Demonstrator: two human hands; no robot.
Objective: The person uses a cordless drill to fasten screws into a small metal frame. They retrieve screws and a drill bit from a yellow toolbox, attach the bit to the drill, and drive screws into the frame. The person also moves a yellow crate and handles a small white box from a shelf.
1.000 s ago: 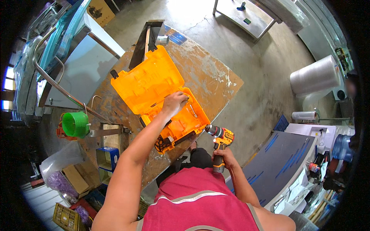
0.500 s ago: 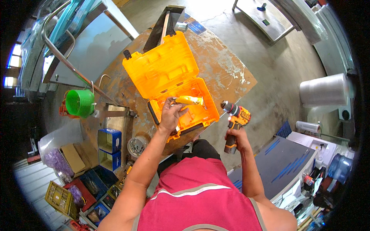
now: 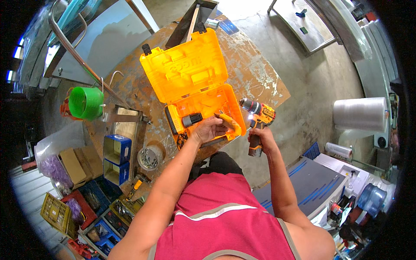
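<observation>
An open yellow plastic tool case (image 3: 184, 69) lies on the worn work table (image 3: 253, 65), its lid tipped back. Over the right part of its lower half, my left hand (image 3: 210, 130) pinches a small yellow packet (image 3: 231, 123); its contents cannot be made out. Black battery (image 3: 192, 119) and yellow charger (image 3: 174, 118) sit in the left side of the case, with a black cord (image 3: 181, 141) nearby. To the right of the case, my right hand (image 3: 263, 138) grips the handle of a yellow and black cordless drill (image 3: 261, 116), its chuck pointing up and left and its light on.
Left of the case stand a tub of screws (image 3: 149, 158), blue bins (image 3: 117, 149) and a green bucket (image 3: 86, 103) hanging from a metal frame. A dark metal channel (image 3: 186, 26) lies behind the lid. A grey-topped table (image 3: 307, 184) stands at the right.
My left hand has moved right and slightly down with the yellow packet, uncovering the battery and charger. The drill in my right hand has shifted slightly up and left.
</observation>
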